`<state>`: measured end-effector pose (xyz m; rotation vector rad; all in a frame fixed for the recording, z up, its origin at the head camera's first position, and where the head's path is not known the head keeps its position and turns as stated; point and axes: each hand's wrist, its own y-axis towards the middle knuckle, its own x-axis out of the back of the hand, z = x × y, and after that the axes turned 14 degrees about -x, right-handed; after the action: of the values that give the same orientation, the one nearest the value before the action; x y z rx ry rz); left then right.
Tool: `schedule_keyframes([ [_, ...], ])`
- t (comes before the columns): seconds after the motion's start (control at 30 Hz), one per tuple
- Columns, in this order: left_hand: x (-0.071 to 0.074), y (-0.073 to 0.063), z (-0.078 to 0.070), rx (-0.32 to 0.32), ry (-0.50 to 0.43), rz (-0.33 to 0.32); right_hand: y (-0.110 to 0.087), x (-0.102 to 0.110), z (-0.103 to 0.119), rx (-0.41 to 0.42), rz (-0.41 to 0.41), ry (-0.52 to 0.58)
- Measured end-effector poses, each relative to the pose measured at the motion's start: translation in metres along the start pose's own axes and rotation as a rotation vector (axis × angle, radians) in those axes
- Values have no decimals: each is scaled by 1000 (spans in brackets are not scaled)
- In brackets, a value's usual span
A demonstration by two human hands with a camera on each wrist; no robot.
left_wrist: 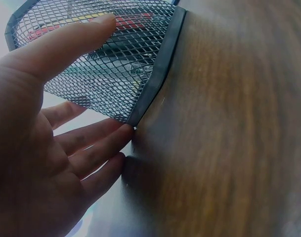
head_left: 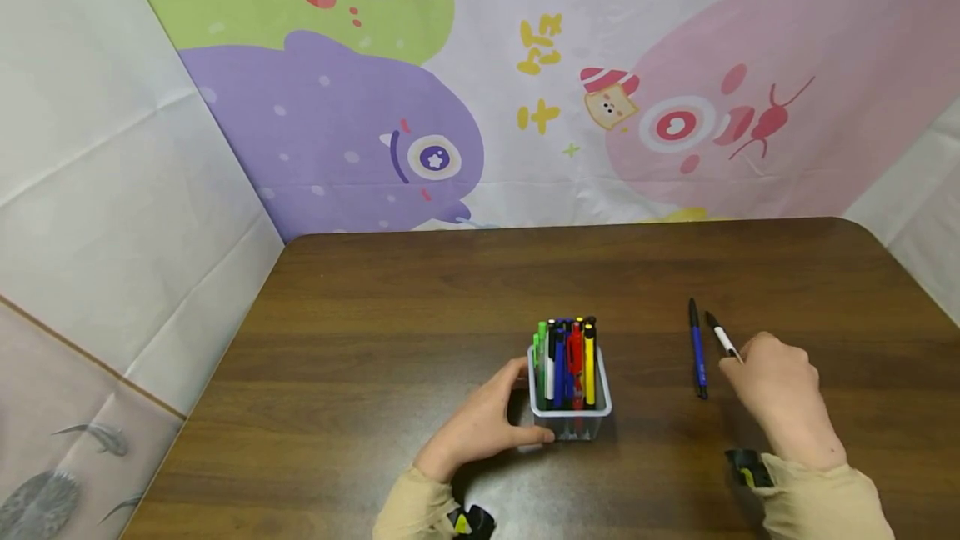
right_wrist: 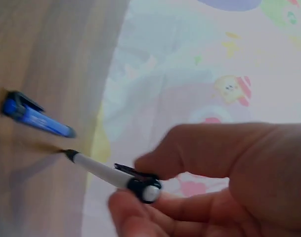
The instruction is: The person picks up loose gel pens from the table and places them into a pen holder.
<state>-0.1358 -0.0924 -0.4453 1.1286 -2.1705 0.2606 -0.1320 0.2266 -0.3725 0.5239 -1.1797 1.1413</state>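
Observation:
A mesh pen holder (head_left: 570, 427) with a pale rim, packed with several green, white, blue, red and yellow pens (head_left: 573, 361), stands on the table. My left hand (head_left: 480, 423) holds it from the left, thumb along the near side. In the left wrist view, the thumb lies over the mesh (left_wrist: 106, 89) and the fingertips touch the lower corner. To the right, my right hand (head_left: 783, 394) pinches a white pen (right_wrist: 103, 170) by its black clip end, between thumb and fingers. Its black tip points down and away, close over the table. A blue pen (head_left: 698, 352) lies just left of it.
The brown wooden table (head_left: 375, 323) has rounded far corners. Behind it hangs a cartoon-printed cloth (head_left: 525, 165), and a pale sheet (head_left: 112, 148) covers the left side. Each wrist wears a black strap device (head_left: 748, 469).

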Motion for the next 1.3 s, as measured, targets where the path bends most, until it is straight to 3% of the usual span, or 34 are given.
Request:
schedule_keyframes([
  [0.43,0,0,0,-5,-1,0,-22,19,10,78,-591,278],
  [0.63,0,0,0,-11,-2,-4,-32,25,19,176,-775,359],
  [0.9,0,0,0,-8,3,-3,-44,31,28,297,-820,476],
  [1.13,-1,0,0,-10,6,-4,-52,29,42,454,-834,783],
  [1.3,-1,0,0,-8,5,-6,-61,23,52,570,-727,993],
])
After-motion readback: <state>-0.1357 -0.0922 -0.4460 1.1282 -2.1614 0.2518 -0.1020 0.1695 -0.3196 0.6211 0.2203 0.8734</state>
